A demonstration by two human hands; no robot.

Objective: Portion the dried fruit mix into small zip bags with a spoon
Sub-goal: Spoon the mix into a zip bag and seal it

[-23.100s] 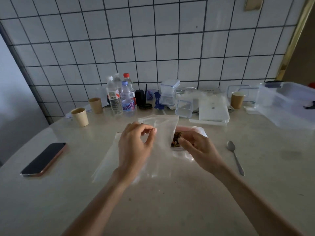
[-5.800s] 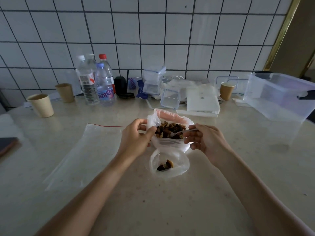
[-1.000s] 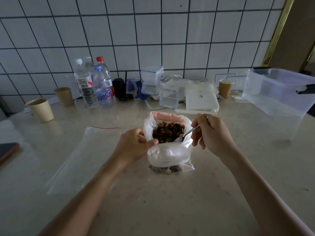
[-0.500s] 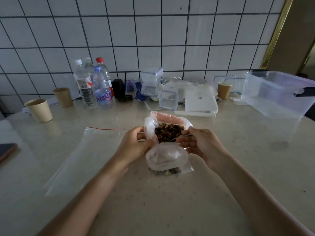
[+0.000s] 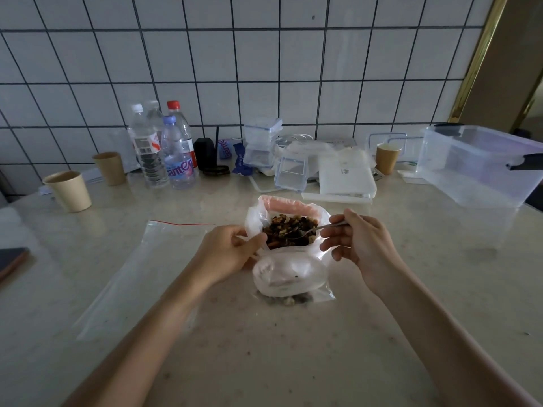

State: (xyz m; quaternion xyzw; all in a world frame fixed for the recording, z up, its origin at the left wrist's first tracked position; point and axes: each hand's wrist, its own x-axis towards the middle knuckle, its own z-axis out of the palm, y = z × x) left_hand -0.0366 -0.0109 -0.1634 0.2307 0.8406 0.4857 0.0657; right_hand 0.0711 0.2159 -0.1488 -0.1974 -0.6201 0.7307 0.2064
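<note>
A white plastic bag with a pink rim (image 5: 282,202) sits open at the table's middle, full of dark dried fruit mix (image 5: 289,233). My right hand (image 5: 358,245) holds a metal spoon (image 5: 311,229) whose bowl lies in the mix. My left hand (image 5: 227,254) pinches the near left edge of a small clear zip bag (image 5: 289,277), held open just in front of the fruit bag. A few fruit pieces lie at the small bag's bottom (image 5: 291,300).
A large clear zip bag with a red strip (image 5: 141,268) lies flat at left. Paper cups (image 5: 69,190), water bottles (image 5: 164,148), small clear boxes (image 5: 291,173) and a big clear tub (image 5: 479,165) line the tiled wall. A phone (image 5: 11,259) lies at far left.
My right hand lifted from the small bag's mouth and carried the spoon back into the fruit mix. My left hand kept its hold on the small bag.
</note>
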